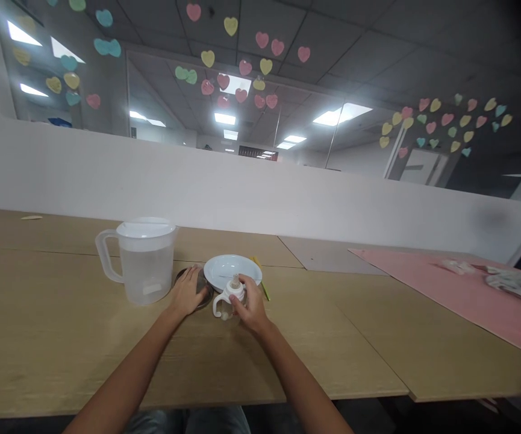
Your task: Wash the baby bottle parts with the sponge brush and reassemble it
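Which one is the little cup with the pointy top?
Find the wide tan table, then the white plate on it. In front of the plate, the right hand holds a small cup. Its pointy tip sets it apart from the big jug.

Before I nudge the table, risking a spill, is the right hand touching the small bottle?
Touching: the head view shows the right hand gripping the small bottle near its top.

Ceiling panels are glaring across the upper frame, softly lighting the table; dark vignetting is swallowing the upper-right corner.
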The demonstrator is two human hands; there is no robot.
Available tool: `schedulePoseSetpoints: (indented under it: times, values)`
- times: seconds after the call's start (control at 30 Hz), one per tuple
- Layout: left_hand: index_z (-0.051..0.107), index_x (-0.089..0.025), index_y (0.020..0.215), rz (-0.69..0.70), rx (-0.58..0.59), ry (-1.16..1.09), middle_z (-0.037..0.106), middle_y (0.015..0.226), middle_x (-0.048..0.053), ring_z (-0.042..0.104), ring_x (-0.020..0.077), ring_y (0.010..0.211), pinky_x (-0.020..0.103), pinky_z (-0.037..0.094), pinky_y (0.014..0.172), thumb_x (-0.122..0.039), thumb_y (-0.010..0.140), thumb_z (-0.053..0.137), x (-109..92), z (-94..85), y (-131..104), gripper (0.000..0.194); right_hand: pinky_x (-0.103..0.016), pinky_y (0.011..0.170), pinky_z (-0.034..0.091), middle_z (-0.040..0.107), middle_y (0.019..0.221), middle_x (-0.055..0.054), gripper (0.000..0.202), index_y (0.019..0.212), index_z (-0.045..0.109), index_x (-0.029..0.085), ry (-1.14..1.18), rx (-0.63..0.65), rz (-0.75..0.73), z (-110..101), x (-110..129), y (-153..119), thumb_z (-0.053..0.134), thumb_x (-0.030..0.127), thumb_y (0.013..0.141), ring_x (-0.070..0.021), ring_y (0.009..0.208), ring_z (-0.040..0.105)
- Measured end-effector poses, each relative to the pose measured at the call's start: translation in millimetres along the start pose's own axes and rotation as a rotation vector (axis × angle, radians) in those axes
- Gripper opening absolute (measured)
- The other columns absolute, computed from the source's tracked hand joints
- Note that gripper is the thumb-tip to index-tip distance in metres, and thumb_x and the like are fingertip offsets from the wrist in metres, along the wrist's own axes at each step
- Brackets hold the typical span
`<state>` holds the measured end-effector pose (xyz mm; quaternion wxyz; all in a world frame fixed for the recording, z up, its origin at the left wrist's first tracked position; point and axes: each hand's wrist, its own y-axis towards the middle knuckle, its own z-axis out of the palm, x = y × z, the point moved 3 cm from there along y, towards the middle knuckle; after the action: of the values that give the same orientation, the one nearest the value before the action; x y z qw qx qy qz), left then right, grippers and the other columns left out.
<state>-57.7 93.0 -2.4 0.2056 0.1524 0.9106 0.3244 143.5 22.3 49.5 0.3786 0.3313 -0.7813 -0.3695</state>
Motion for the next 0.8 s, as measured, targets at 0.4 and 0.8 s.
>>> schedulePoseSetpoints:
  times: [0.4,0.8]
  values:
    - [0.048,-0.014,0.122,-0.012,0.019,0.005,0.053,0.124,0.015,0.047,0.0288,0.117,0.042,0.036,0.098,-0.041,0.081,0.051,-3.1,-9.3,-0.9,0.049,-0.037,0.086,0.045,0.06,0.107,-0.013,0.043,0.114,0.05,0.015,-0.032,0.004,0.004,0.0,0.8,0.4,0.048,0.044,0.083,-0.0242,0.099,0.057]
    - [0.051,-0.015,0.111,-0.156,-0.405,-0.1,0.053,0.095,0.009,0.054,0.0244,0.09,0.038,0.047,0.079,-0.024,0.076,0.054,-23.0,-54.4,8.0,0.036,-0.04,0.088,0.045,0.057,0.109,-0.012,0.043,0.117,0.048,0.016,-0.032,-0.026,-0.029,0.9,2.6,-0.2,0.049,0.043,0.084,-0.0249,0.103,0.054]
